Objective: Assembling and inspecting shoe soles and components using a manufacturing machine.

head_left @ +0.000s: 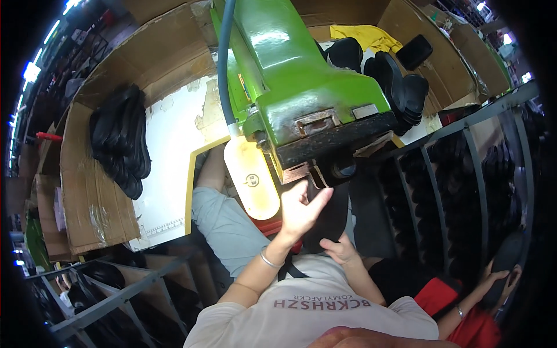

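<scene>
A long black shoe sole (pixel 331 217) hangs below the front of a green machine (pixel 319 87), its upper end close under the machine's dark, worn head. My left hand (pixel 300 211), with a bracelet on the wrist, is at the sole's upper left edge. Its thumb stands out while the fingertips are partly hidden against the sole and the machine. Lower down, my right hand (pixel 341 250) grips the sole's lower right edge, thumb on top and fingers out of sight. Beside my left hand is a long, rounded yellow plate (pixel 252 180) fixed to the machine.
Black soles (pixel 120 139) lie stacked on the white table (pixel 168 168) at left, and more soles (pixel 400 87) at right by a yellow cloth (pixel 365 37). Cardboard walls (pixel 156 52) ring the table. Racks (pixel 473 174) stand at both sides. Another person's hands (pixel 502 275) hold a dark sole at far right.
</scene>
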Demonstrator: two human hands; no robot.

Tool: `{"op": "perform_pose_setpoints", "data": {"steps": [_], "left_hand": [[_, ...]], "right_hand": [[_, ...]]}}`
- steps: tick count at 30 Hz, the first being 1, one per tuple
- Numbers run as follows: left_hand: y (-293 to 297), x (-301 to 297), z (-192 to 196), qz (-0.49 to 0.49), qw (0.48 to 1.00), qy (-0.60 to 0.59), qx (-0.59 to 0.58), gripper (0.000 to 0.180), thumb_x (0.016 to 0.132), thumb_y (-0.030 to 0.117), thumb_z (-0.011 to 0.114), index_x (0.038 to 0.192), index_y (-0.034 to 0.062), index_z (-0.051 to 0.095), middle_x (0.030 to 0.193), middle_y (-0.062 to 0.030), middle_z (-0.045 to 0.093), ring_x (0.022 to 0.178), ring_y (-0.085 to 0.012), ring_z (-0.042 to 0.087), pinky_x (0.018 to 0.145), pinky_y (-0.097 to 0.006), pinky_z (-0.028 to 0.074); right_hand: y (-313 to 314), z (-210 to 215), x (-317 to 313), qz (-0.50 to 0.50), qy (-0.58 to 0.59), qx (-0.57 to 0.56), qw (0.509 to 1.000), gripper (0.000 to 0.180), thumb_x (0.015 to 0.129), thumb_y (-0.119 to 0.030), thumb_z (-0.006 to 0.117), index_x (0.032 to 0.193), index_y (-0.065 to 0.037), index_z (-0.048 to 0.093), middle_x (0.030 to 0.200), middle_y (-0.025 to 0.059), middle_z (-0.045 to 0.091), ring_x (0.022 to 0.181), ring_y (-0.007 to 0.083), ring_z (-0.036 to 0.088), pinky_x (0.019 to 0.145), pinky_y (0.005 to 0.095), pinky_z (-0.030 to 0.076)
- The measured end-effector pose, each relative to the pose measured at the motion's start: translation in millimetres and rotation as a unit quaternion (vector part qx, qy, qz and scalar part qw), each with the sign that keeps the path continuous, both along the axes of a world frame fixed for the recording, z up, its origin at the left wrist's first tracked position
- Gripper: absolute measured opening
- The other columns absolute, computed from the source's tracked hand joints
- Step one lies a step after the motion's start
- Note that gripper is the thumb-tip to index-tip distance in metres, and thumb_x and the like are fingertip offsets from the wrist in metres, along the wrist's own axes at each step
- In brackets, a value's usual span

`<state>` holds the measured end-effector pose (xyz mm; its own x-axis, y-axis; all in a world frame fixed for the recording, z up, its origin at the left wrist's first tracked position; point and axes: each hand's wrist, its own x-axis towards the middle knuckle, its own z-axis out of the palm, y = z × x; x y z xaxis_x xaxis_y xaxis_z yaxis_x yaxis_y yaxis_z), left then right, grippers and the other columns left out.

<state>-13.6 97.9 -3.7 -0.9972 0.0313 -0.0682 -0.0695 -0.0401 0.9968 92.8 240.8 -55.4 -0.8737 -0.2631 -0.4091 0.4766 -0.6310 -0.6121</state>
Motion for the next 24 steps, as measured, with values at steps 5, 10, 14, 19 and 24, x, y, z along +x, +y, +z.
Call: {"op": "perform_pose_setpoints", "data": {"steps": [5,10,14,19,24], "left_hand": [[-12,-1,37,0.047,0.995,0.035,0.084,0.005,0.08,0.001,0.068,0.083,-0.0003,0.065,0.069,0.0024,0.061,0.058,-0.0015,0.049,0.049,-0.016,0.037],[-21,12,25,0.066,0.99,0.026,0.121,0.019,0.08,-0.004,0.065,0.099,-0.0055,0.06,0.079,-0.0024,0.063,0.063,-0.0038,0.054,0.057,-0.017,0.043],[-28,5,9,0.072,0.993,0.089,0.04,0.022,0.079,-0.003,0.066,0.1,-0.0059,0.059,0.081,-0.0036,0.063,0.069,-0.0052,0.055,0.063,-0.019,0.046],[-61,2,13,0.053,0.997,0.057,0.029,0.03,0.073,-0.001,0.073,0.1,-0.0031,0.06,0.088,-0.0039,0.063,0.076,-0.0092,0.057,0.073,-0.024,0.047],[-95,9,26,0.091,0.984,0.096,0.119,0.025,0.074,-0.001,0.069,0.097,-0.0072,0.06,0.087,-0.0067,0.065,0.077,-0.0121,0.061,0.075,-0.025,0.049]], "right_hand": [[1,3,12,0.07,0.014,0.026,0.997,0.042,0.075,0.004,0.066,0.116,0.003,0.055,0.11,0.0098,0.06,0.1,0.0182,0.057,0.09,0.0313,0.045],[40,19,11,-0.048,0.006,0.12,0.992,0.055,0.067,0.005,0.069,0.119,0.007,0.05,0.113,0.0125,0.058,0.104,0.0207,0.056,0.095,0.0325,0.042],[60,43,-41,-0.193,0.109,0.17,0.96,0.056,0.069,0.005,0.064,0.122,0.007,0.044,0.112,0.0146,0.058,0.105,0.024,0.057,0.095,0.0346,0.043],[59,64,-114,-0.175,0.183,0.176,0.951,0.036,0.075,0.003,0.062,0.107,0.001,0.047,0.098,0.0109,0.06,0.09,0.0166,0.06,0.083,0.0288,0.048],[21,68,-127,-0.155,0.172,0.108,0.967,0.039,0.071,0.004,0.063,0.106,-0.002,0.046,0.094,0.0103,0.061,0.084,0.0157,0.061,0.078,0.028,0.05]]}}
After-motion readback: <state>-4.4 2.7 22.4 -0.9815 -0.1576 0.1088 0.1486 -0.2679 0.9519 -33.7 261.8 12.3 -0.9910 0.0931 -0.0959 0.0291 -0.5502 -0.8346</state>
